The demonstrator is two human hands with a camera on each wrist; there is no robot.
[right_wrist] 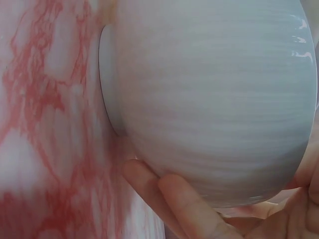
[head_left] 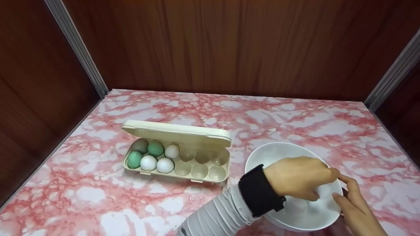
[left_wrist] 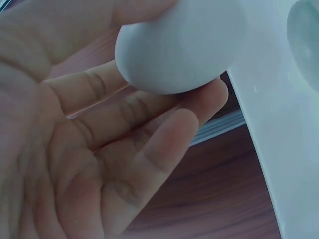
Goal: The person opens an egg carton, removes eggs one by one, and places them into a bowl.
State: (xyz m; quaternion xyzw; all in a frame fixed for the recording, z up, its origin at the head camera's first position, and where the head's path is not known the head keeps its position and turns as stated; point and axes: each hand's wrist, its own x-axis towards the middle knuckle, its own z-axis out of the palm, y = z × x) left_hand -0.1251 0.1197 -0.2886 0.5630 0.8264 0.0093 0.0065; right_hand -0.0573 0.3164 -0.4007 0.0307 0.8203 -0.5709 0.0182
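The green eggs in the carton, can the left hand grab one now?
Probably not yet: the left hand holds a white egg at the bowl, though the lifted lid leaves the green eggs uncovered.

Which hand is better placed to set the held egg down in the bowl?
Left, I'd judge: the left hand is over the bowl with the white egg in its grip, while the right hand holds the bowl by its side.

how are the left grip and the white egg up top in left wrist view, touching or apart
Touching: the left wrist view shows the left grip holding the white egg, thumb laid over its upper part, fingers behind its lower side.
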